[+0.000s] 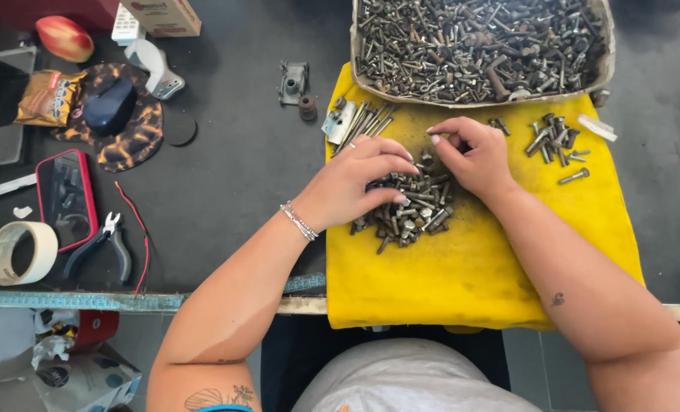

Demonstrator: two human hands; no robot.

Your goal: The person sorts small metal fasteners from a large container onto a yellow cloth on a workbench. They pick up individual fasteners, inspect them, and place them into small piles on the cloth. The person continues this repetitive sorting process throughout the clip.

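Sorting through a heap of bolts (410,207) on a yellow cloth (469,282), the person works with both hands in the single head view, and the cloth serves as the landmark for everything else. The left hand (355,187) lies on the near-left side of the heap at the cloth's middle, fingers curled loosely over the bolts and touching them; whether it actually grips one I cannot tell. The right hand (469,156) sits at the heap's far-right edge, its fingertips pinched together as if around a small piece, though the piece itself is hidden. Toward the cloth's right edge a small group of short bolts (555,141) lies apart from the heap, and at the cloth's far-left corner a row of long bolts (366,120) lies side by side next to a metal bracket (338,122). Beyond the cloth's far edge a cardboard tray (607,69) is heaped full with mixed hardware. Judged from this layout, the sorting looks early: two small sets are laid out, the middle heap is still sizeable, and the tray appears barely emptied. Left of the cloth, on the dark tabletop, lie pliers (99,244), a roll of tape (21,253) and a red case (65,197).
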